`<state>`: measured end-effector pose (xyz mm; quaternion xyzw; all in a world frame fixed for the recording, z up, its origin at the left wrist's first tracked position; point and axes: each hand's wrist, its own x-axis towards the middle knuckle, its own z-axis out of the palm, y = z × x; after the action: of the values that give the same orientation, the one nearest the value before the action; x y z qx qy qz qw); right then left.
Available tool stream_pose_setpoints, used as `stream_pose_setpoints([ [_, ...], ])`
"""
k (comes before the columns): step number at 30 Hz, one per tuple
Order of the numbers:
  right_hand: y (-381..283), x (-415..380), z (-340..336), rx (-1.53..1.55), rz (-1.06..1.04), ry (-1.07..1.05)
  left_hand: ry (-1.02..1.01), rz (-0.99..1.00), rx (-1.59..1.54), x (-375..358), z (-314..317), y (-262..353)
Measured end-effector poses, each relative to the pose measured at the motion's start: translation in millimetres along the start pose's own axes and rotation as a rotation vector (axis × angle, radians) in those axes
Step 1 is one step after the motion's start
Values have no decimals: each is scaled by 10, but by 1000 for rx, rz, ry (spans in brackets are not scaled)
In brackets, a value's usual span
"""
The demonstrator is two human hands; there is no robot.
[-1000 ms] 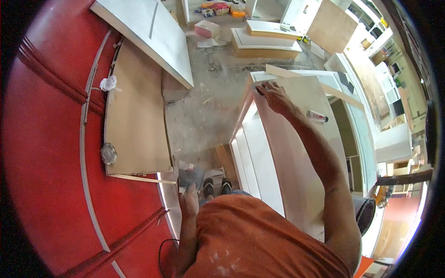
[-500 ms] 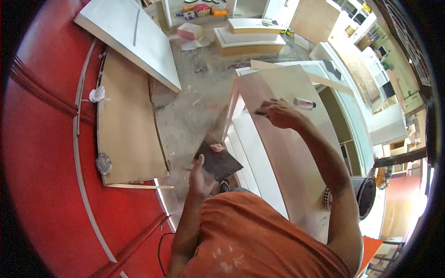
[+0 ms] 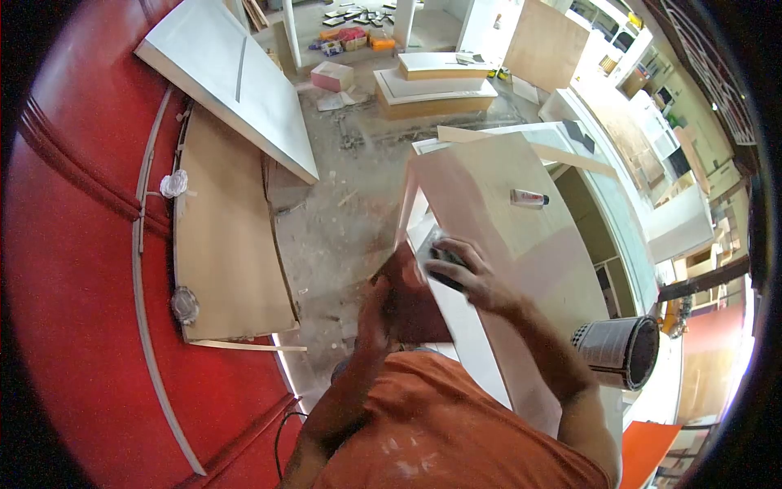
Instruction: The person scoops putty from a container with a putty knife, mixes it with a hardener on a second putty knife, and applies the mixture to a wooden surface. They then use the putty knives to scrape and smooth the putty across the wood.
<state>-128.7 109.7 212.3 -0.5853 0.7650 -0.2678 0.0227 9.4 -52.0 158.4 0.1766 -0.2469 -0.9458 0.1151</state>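
Observation:
My left hand (image 3: 376,314) grips the edge of a dark flat plate (image 3: 419,306), tilted in front of my body. My right hand (image 3: 468,277) is closed around a dark-handled putty knife (image 3: 442,259), at the left edge of the long panel (image 3: 529,269) and close to the plate. The panel's surface carries smooth pinkish patches. On it lies a small white tube (image 3: 529,198) with a dark cap. A large open can (image 3: 617,352) with a dark inside stands on the right, beyond my right forearm.
Left of me are a red wall (image 3: 81,244), a leaning brown board (image 3: 232,228) and a white panel (image 3: 236,81). Ahead on the dusty floor (image 3: 350,163) sit a pink box (image 3: 332,77) and stacked white-topped pieces (image 3: 436,85). White cabinet frames (image 3: 635,236) stand at right.
My right hand has come off the panel top, moving down and left to the plate. My left hand has moved right and up, tilting the plate.

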Motion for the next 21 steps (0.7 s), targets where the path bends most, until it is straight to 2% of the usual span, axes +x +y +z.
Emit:
stream_pose_setpoints([
  [1,151,66,-74,-193,-56,-146,54,-33,35,-137,-9,66],
  [2,380,134,-59,-184,-66,-131,54,-35,39,-200,-5,107],
  [3,638,230,-27,-188,-65,-114,-72,49,138,-250,2,135],
  [4,757,407,-110,-223,37,-83,-198,140,229,-263,11,142],
  [5,1094,543,-44,-255,118,-35,-193,144,225,-274,-3,120],
  [7,1496,917,-41,-312,277,-9,19,2,205,-312,-62,62],
  [10,1976,1234,115,-344,318,-14,-15,79,328,-367,-174,108],
  [11,2045,1256,170,-362,322,-93,-12,72,332,-382,-345,62],
  [12,2076,1279,215,-381,324,-173,25,98,286,-384,-618,-43],
  [13,1984,1243,251,-417,326,-164,63,123,239,-383,-783,-80],
  [14,1947,1170,301,-413,329,-171,69,117,236,-410,-775,-25],
  [17,1796,882,350,-382,240,-77,339,8,-24,-530,-765,73],
  [21,1365,522,209,-310,231,-113,351,4,-88,-465,-932,72],
])
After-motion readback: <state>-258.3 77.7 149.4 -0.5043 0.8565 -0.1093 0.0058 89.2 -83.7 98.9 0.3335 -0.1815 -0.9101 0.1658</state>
